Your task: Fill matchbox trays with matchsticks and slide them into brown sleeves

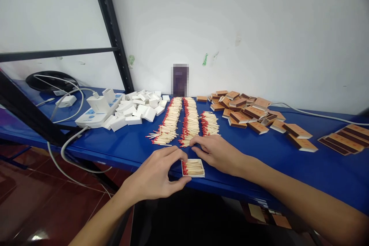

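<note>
Boxes, heaped and white point(141, 110), lie at nine o'clock. The left hand point(160, 173) clamps a match-filled tray point(197, 176) at six, by the edge of the shelf point(288, 165); slackening could tip it off. At five, the right hand point(215, 153) is at the middle match row point(191, 119), its grip impossible to tell; rough dragging could scatter it.

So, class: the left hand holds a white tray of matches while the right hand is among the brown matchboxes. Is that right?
Not among the brown matchboxes: the head view shows the right hand at the near end of the middle match row. The left hand holds the white tray, as stated.
</note>
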Action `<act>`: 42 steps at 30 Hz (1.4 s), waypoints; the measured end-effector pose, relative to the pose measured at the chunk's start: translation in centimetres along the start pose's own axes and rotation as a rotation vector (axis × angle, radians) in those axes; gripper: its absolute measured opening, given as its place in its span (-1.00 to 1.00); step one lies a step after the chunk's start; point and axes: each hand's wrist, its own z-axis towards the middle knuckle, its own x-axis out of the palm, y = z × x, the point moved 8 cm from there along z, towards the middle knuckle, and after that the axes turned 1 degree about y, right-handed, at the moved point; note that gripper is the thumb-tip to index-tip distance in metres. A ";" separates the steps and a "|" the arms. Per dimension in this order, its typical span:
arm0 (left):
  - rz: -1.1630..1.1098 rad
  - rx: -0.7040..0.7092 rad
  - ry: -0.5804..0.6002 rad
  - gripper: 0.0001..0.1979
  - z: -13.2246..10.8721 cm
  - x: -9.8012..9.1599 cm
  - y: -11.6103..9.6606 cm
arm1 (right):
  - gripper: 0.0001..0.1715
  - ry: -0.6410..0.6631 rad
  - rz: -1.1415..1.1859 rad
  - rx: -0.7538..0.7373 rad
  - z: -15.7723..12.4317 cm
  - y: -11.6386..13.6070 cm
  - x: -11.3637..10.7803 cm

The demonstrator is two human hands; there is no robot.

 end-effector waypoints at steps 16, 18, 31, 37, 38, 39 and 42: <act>0.001 0.000 0.027 -0.82 -0.1 0.2 0.0 | -0.87 -0.013 0.001 0.005 -0.1 0.0 0.0; -0.005 -0.002 0.028 -0.82 -0.1 0.3 0.0 | -0.85 0.000 -0.001 0.002 -0.2 -0.1 0.1; -0.009 0.001 0.027 -0.80 0.0 0.2 0.1 | -0.84 0.154 -0.016 0.110 -0.9 -0.6 -0.2; -0.018 0.011 0.016 -0.79 0.0 0.2 0.0 | -0.83 0.193 0.070 0.123 -1.0 -0.7 -0.4; -0.016 0.011 0.013 -0.78 0.0 0.2 0.0 | -0.85 0.195 0.084 0.133 -1.0 -0.8 -0.4; -0.014 0.011 0.012 -0.78 0.0 0.2 0.0 | -0.88 0.197 0.093 0.142 -1.0 -0.9 -0.5; -0.008 0.008 0.011 -0.77 0.0 0.2 0.1 | -0.92 0.187 0.084 0.157 -1.2 -1.1 -0.7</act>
